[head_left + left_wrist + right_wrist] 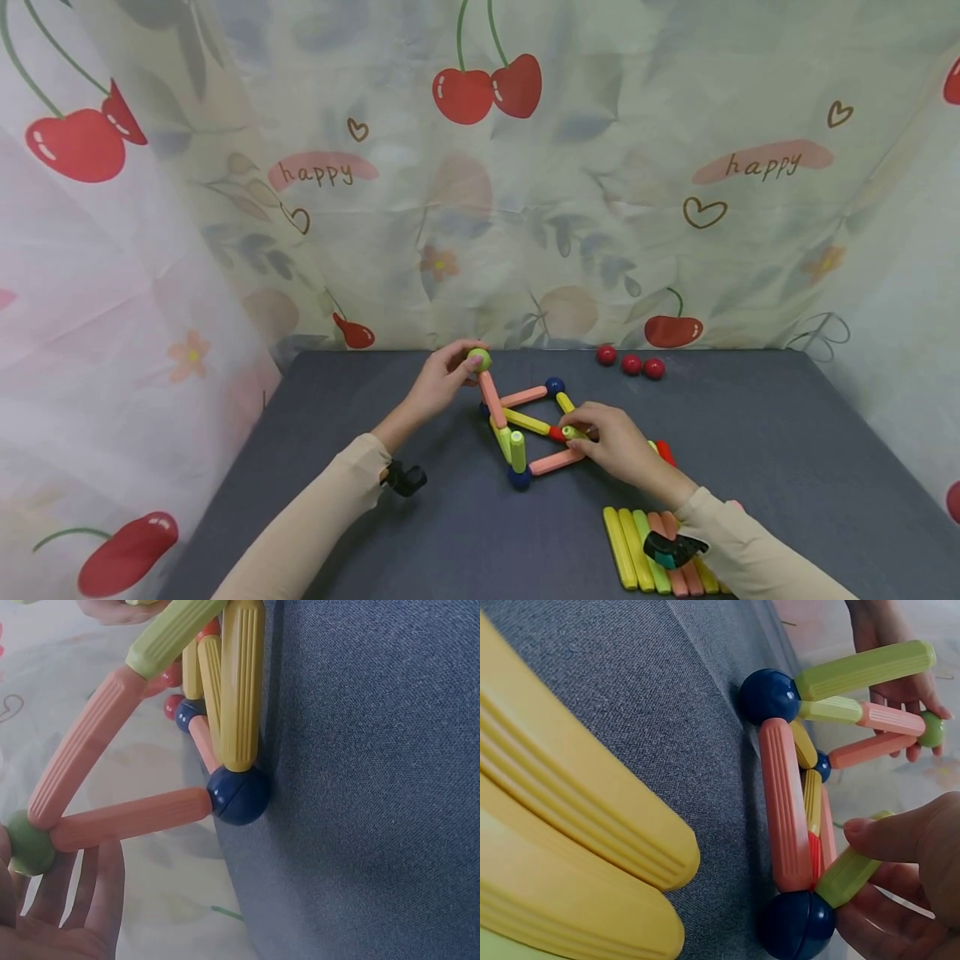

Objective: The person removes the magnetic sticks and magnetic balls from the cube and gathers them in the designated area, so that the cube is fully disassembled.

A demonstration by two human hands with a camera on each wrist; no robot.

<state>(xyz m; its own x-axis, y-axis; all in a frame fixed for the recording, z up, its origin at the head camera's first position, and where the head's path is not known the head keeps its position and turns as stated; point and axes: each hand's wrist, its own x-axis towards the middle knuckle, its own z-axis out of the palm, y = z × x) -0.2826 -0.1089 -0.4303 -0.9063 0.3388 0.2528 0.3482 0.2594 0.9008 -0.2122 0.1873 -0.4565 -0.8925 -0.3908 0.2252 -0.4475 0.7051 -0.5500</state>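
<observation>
A frame of grooved building rods and balls stands on the table. My left hand [435, 382] pinches a green ball [479, 359] at its raised end. From that ball, one pink rod [135, 817] slopes to a navy ball [240, 793], and another pink rod [90, 746] meets a green rod end to end. At the near right corner, my right hand [915, 862] pinches a light green rod [851, 874] between thumb and fingers, its lower end at a navy ball [796, 926]. Another green rod [517, 452] rises from the near left navy ball [519, 477], its top end free.
Three red balls [631, 365] lie near the back edge of the dark table [450, 542]. A row of yellow, green and pink rods [628, 550] lies at front right, partly under the right forearm. Patterned cloth [495, 192] hangs behind and at both sides.
</observation>
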